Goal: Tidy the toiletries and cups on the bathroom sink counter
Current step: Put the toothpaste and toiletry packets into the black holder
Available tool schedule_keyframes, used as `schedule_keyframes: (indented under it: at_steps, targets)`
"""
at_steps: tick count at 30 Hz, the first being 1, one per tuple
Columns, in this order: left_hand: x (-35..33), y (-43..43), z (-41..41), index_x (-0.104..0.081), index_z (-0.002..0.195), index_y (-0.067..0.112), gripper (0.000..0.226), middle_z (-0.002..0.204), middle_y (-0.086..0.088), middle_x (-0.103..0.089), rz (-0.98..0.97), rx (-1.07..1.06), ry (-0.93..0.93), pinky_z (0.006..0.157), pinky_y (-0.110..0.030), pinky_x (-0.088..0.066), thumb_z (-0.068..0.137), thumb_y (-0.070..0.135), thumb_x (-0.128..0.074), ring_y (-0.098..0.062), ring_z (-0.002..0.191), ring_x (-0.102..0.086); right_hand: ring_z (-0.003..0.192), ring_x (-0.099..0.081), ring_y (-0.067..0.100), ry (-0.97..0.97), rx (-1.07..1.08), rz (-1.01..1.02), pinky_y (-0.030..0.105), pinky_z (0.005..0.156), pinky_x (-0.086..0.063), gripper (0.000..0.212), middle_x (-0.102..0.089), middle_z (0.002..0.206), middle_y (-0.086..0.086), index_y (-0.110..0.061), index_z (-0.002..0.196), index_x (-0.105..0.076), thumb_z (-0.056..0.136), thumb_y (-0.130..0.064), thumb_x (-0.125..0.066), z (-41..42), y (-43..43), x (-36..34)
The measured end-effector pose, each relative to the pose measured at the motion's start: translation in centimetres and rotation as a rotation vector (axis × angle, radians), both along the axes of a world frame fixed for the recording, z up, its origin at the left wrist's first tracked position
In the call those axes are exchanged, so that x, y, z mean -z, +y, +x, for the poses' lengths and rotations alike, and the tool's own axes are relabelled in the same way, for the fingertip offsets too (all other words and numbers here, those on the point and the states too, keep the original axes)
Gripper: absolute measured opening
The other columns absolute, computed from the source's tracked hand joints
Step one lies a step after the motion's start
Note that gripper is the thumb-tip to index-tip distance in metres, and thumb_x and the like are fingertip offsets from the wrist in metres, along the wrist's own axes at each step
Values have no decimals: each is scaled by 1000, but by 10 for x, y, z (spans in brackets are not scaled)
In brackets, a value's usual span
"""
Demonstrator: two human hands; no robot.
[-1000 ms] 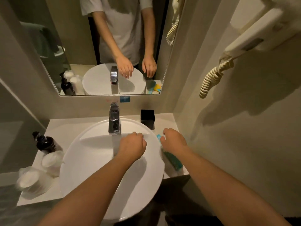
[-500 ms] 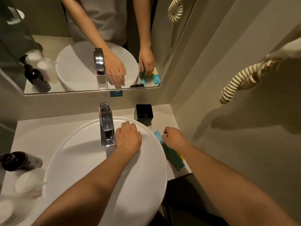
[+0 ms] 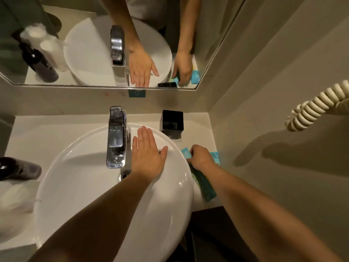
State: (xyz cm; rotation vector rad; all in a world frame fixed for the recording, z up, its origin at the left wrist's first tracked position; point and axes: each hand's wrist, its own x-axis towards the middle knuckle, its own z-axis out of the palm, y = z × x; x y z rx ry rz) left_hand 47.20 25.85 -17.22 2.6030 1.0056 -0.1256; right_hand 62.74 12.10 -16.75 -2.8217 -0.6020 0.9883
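The left hand lies flat and open, fingers spread, on the rim of the round white basin at the centre of the frame, just right of the chrome tap; its grip holds nothing. The right hand, at centre right, is curled down over a cluster of teal toiletry packets on the strip of tabletop between the basin and the side wall; the fingers are bent onto the packets, but whether the grip has closed on one cannot be told. A light-blue sachet shows just right of that hand. Above it in the frame stands a black square cup, upright and empty, near the back wall. At the left edge a dark pump bottle stands by the basin, and below it are blurred white wrapped cups. The mirror fills the upper left, reflecting both hands. A coiled cream cord hangs at the right edge.
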Motion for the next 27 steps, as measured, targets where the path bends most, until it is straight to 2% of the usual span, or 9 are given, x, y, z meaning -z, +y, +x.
schedule_keyframes:
  at_steps: [3, 6, 10, 15, 19, 21, 24, 27]
  targets:
    - [0, 1, 1, 32, 148, 9, 83, 169, -15, 18, 6, 3, 29, 126, -50, 0, 98, 65, -3, -31, 155, 18, 86, -58, 24, 1, 52, 34, 35, 71, -44, 36, -62, 98, 7, -15, 100, -51, 82, -31, -78, 1, 1, 8]
    - [0, 1, 2, 27, 152, 8, 85, 168, -14, 20, -6, 3, 39, 127, -49, 2, 99, 66, -6, -30, 155, 20, 87, -59, 25, 29, 75, 31, 36, 73, -46, 34, -62, 98, 7, -14, 101, -53, 84, -31, -77, 2, 4, 13]
    - [2, 2, 1, 22, 155, 6, 86, 168, -15, 21, -4, 7, 40, 127, -48, 4, 100, 65, -8, -29, 154, 22, 83, -58, 25, 16, 87, 73, 34, 71, -44, 20, -62, 90, 5, -17, 85, -53, 86, -22, -71, 4, 1, 14]
    - [8, 3, 0, 22, 156, 8, 87, 168, -13, 22, -3, 15, 44, 126, -48, 7, 99, 68, -5, -29, 154, 23, 70, -49, 24, 12, 184, 255, 31, 60, -36, 36, -49, 64, -1, -15, 64, -42, 84, -10, -71, 14, -9, 0]
    - [11, 4, 1, 22, 157, 9, 87, 168, -12, 23, -2, 15, 46, 125, -47, 10, 99, 69, -4, -29, 153, 24, 66, -49, 23, -14, 317, 430, 41, 65, -48, 31, -50, 64, 6, -14, 65, -47, 82, -6, -71, 26, -16, -29]
    - [12, 4, 0, 24, 156, 10, 88, 167, -12, 24, -5, 15, 46, 125, -47, 10, 98, 70, -3, -29, 153, 24, 65, -50, 23, -26, 356, 512, 42, 66, -49, 29, -52, 64, 6, -13, 67, -49, 85, -8, -71, 31, -15, -49]
    - [12, 4, 0, 25, 155, 10, 88, 167, -11, 24, -2, 12, 41, 125, -47, 9, 98, 70, -2, -29, 153, 24, 63, -62, 17, -48, 337, 681, 36, 67, -53, 17, -62, 66, 1, -9, 76, -59, 90, -10, -70, 39, -5, -88]
    - [12, 3, 0, 24, 156, 8, 87, 167, -13, 23, 13, 12, 39, 126, -47, 7, 97, 70, 1, -29, 154, 23, 58, -60, -4, -81, 275, 880, 18, 61, -49, 17, -64, 63, -19, -21, 80, -64, 92, -9, -69, 42, 17, -136]
